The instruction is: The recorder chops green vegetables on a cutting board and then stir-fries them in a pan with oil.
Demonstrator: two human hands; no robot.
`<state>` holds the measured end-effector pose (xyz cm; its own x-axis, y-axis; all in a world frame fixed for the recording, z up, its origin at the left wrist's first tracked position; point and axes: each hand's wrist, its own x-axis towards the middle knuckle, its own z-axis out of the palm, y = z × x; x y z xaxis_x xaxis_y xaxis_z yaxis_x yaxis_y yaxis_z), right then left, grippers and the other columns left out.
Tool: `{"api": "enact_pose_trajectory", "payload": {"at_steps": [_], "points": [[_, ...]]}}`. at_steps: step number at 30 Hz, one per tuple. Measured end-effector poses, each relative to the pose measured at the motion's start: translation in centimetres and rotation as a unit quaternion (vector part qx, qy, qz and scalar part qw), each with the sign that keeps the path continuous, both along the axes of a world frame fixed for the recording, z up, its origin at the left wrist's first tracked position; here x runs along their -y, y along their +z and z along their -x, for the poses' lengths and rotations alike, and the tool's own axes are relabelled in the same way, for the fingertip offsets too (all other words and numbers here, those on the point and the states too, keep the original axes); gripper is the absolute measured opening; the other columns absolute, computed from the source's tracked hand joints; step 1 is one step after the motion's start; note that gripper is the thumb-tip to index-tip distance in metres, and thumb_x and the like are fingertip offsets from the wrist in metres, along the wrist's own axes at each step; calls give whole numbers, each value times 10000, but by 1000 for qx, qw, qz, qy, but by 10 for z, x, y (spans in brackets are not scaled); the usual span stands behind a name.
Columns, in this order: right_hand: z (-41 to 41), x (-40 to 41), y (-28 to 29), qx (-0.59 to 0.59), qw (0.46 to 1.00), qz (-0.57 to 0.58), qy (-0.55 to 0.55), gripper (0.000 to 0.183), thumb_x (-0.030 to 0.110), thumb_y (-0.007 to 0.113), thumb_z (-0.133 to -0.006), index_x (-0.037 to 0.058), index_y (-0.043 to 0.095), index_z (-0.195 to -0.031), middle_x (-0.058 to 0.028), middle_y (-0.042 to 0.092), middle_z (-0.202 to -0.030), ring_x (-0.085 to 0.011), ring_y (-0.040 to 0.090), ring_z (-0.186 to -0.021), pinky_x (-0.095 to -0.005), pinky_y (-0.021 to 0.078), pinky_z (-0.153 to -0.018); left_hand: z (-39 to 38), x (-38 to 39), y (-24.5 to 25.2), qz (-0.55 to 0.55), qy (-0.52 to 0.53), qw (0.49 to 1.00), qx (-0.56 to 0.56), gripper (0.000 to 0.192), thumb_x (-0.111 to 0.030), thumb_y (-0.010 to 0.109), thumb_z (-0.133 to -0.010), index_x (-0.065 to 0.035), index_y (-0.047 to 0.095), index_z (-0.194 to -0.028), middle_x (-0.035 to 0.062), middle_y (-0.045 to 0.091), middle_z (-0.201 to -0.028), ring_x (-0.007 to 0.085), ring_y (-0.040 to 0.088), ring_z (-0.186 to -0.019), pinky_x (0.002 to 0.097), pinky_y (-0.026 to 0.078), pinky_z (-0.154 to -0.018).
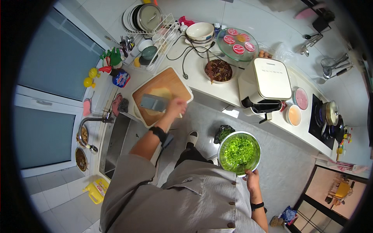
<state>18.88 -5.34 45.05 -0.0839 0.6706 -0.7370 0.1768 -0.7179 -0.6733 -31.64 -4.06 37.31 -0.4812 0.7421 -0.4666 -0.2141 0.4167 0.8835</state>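
Observation:
A cleaver (154, 102) with a broad steel blade lies flat over a wooden cutting board (163, 79) with a pale rim. My left hand (177, 107) is curled at the cleaver's handle end and hides most of the handle; it is slightly blurred. Under the blade, a pale yellowish patch shows on the wood. On the other side, my right hand (251, 176) grips the near rim of a metal bowl (223, 140), held out over the floor. Chopped green vegetables (239, 151) fill much of this bowl.
The board bridges the counter and the sink (115, 142). A black-bagged bin (223, 134) stands below the metal bowl. Along the counter are a bowl of dark sauce (219, 70), an air fryer (272, 78), a power cord (184, 65) and a stove (316, 122). A dish rack (157, 55) stands behind.

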Motion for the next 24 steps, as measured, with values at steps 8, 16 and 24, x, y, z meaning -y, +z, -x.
{"api": "enact_pose_trajectory", "payload": {"at_steps": [8,16,24], "points": [[49,6,19,15,1000,5,-10,124,83,582,-851,24,572,-960,-29,581,-763,-110,497,-571,-270,393,-490,163,-28,-85,14,27,917,-399,93,-117,711,-736,-52,667,-784,121,686,-784,247,670,-734,354,527,-682],[110,2,27,35,999,22,-22,98,74,579,-847,12,580,-923,-31,577,-732,-118,500,-556,-273,387,-484,166,-51,-97,56,-62,869,-488,34,-78,670,-755,-67,645,-774,143,648,-828,340,628,-792,426,501,-685],[129,5,39,54,998,30,-11,79,46,544,-847,-2,571,-903,-30,545,-701,-115,469,-547,-278,377,-484,173,-46,-112,0,-80,836,-543,86,-79,694,-746,-54,616,-773,129,619,-818,333,612,-796,423,489,-689]]}}
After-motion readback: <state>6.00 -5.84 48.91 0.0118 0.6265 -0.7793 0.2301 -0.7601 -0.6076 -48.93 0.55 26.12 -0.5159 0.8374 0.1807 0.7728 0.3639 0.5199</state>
